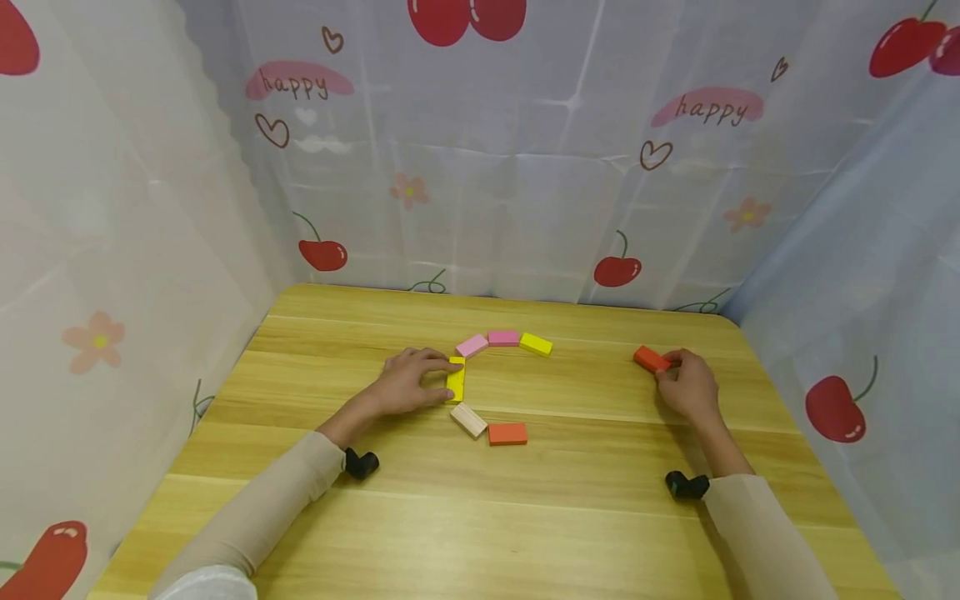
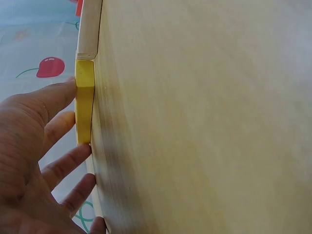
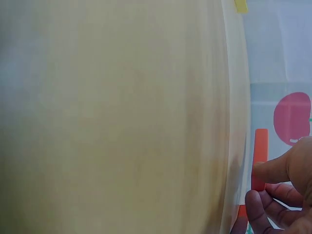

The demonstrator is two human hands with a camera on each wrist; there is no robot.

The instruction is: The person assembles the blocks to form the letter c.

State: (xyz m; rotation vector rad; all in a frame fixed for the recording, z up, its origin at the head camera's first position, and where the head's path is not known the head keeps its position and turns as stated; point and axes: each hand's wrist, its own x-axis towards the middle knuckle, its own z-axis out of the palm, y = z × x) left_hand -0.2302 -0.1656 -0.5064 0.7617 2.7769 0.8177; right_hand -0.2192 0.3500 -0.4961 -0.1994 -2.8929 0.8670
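Observation:
On the wooden table, my left hand [image 1: 408, 383] touches a yellow block [image 1: 456, 380] with thumb and forefinger. In the left wrist view the fingers are fairly straight and spread along this yellow block [image 2: 85, 105]. Over at the right, my right hand [image 1: 690, 387] pinches an orange-red block [image 1: 649, 358] by its near end. The right wrist view shows the thumb across that orange-red block [image 3: 261, 146]. A second orange patch [image 3: 242, 210] appears by the lower fingers; I cannot tell whether it is a separate block.
Beyond the yellow block, a light pink block [image 1: 472, 346], a darker pink block [image 1: 503, 338] and another yellow block [image 1: 536, 344] curve rightward. Nearer lie a plain wood block [image 1: 468, 421] and an orange block [image 1: 507, 434]. A printed curtain [image 1: 487, 208] stands behind the table [image 1: 450, 533].

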